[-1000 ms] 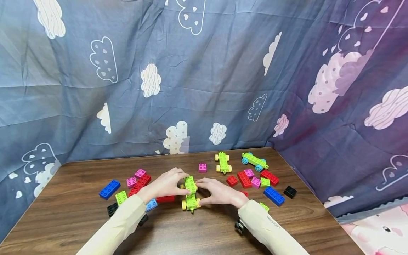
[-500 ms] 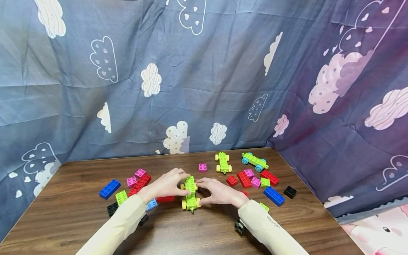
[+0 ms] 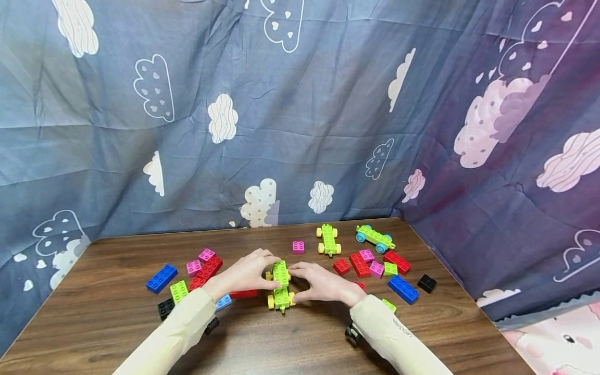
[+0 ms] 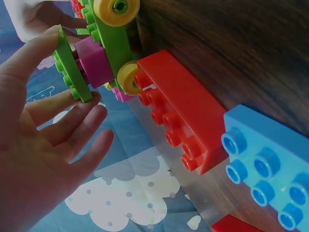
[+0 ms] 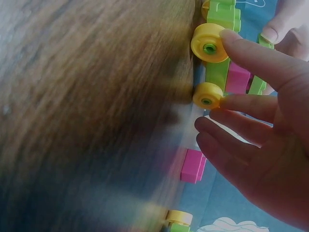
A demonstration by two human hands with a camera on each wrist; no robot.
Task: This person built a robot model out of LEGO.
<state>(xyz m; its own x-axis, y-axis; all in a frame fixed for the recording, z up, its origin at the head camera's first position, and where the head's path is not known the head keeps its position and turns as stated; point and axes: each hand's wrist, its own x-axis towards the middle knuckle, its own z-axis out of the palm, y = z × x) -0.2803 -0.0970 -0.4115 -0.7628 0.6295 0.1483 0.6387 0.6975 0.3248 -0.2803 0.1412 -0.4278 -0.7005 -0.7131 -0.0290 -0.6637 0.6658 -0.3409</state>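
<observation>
A green wheeled base [image 3: 281, 298] with yellow wheels stands on the wooden table [image 3: 117, 317] between both hands. A pink brick [image 4: 94, 63] sits on it, with a green brick [image 3: 280, 272] on top. My left hand [image 3: 268, 271] pinches the green brick [image 4: 72, 65] between thumb and fingers; in the left wrist view that hand [image 4: 58, 89] is at the left. My right hand [image 3: 296, 283] holds the base from the right. Its fingertips [image 5: 231, 41] touch two yellow wheels [image 5: 209, 44].
Loose bricks lie around: a red brick [image 4: 178, 116] and a blue brick [image 4: 265, 164] by my left hand, a pink brick [image 3: 297, 246] behind, red, pink, green, blue and black ones at right. Two more wheeled bases [image 3: 328, 238] [image 3: 375, 237] stand at the back. Patterned cloth walls the table.
</observation>
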